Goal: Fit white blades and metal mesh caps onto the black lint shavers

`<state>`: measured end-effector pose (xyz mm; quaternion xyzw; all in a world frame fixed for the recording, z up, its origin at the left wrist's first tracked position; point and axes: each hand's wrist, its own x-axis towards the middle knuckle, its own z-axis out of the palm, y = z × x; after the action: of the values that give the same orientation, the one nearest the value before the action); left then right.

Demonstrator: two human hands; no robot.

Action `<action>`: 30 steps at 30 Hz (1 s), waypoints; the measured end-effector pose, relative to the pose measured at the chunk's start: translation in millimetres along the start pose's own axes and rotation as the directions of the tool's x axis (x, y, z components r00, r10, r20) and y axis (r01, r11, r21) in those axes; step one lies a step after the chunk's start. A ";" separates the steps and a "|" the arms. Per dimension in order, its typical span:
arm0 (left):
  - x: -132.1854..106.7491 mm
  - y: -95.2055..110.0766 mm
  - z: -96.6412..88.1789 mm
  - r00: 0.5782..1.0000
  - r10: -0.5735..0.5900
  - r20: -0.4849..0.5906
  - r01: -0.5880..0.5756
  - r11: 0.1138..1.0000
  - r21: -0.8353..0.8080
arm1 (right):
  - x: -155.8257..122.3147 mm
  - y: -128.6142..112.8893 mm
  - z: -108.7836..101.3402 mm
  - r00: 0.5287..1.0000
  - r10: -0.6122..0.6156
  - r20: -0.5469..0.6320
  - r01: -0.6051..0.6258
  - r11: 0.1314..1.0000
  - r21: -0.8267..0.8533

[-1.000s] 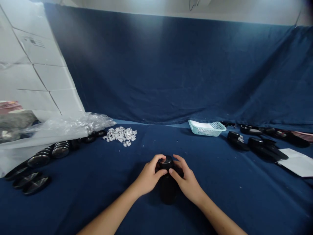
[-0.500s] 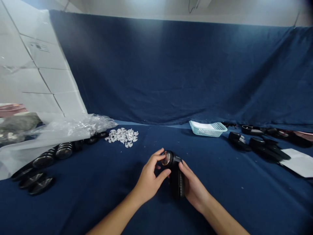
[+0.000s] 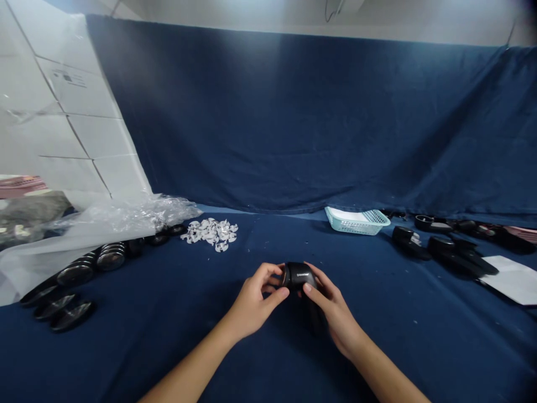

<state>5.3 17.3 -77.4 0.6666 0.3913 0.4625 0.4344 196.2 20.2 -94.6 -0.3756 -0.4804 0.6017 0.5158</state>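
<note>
A black hand-held device (image 3: 302,278) with a round head and a long handle is held over the blue cloth in front of me. My right hand (image 3: 335,319) wraps its handle from the right, thumb across the head. My left hand (image 3: 254,305) pinches the round head's left end with thumb and fingertips. The head points left and a small white print shows on top of it. The handle is mostly hidden behind my right hand.
A row of shiny round black caps (image 3: 78,273) lies left beside a clear plastic bag (image 3: 104,221). A pile of small white pieces (image 3: 210,232) sits ahead. A pale green basket (image 3: 356,220), more black devices (image 3: 444,249) and a white sheet (image 3: 514,279) lie right.
The device was turned in my hands: its round head faced up, then showed its metal face, and now lies turned left with the handle going down behind my right hand.
</note>
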 end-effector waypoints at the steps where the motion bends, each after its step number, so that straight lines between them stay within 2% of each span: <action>1: 0.4 -0.7 -0.8 1.000 -0.011 0.005 0.011 1.000 -0.024 | 0.5 0.2 0.1 1.000 -0.008 -0.004 0.008 1.000 -0.012; 6: 1.5 -3.1 -3.4 0.997 -0.074 0.018 0.076 0.983 -0.169 | 0.5 1.6 1.1 0.996 -0.086 0.001 0.085 0.990 -0.111; 12: 4.4 -4.2 -5.7 0.991 -0.120 0.066 0.134 0.957 -0.256 | 3.9 8.0 -7.8 0.971 -0.215 0.101 0.234 0.936 -0.262; 18: 6.1 -0.5 -10.5 0.963 -0.259 0.080 0.271 0.925 -0.266 | 1.5 5.8 -14.7 0.897 -0.376 0.232 0.442 0.742 -0.504; 22: 8.2 -1.9 -14.2 0.940 -0.301 0.162 0.336 0.899 -0.282 | -2.2 4.8 -13.6 0.856 -0.420 0.303 0.514 0.620 -0.592; 26: 9.2 -5.6 -15.5 0.904 -0.380 0.196 0.423 0.857 -0.293 | -4.2 4.2 -10.4 0.830 -0.447 0.334 0.547 0.536 -0.643; 28: 8.8 -6.1 -15.8 0.896 -0.392 0.209 0.440 0.846 -0.300 | -5.0 4.0 -8.5 0.829 -0.453 0.329 0.547 0.532 -0.646; 30: 8.0 -5.1 -16.2 0.907 -0.366 0.206 0.416 0.852 -0.319 | -5.9 4.1 -6.8 0.846 -0.446 0.292 0.521 0.578 -0.628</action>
<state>-8.8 29.8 -76.9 0.5135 0.3976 0.3799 0.6587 202.6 15.7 -100.6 -0.3623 -0.7771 0.2342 0.4582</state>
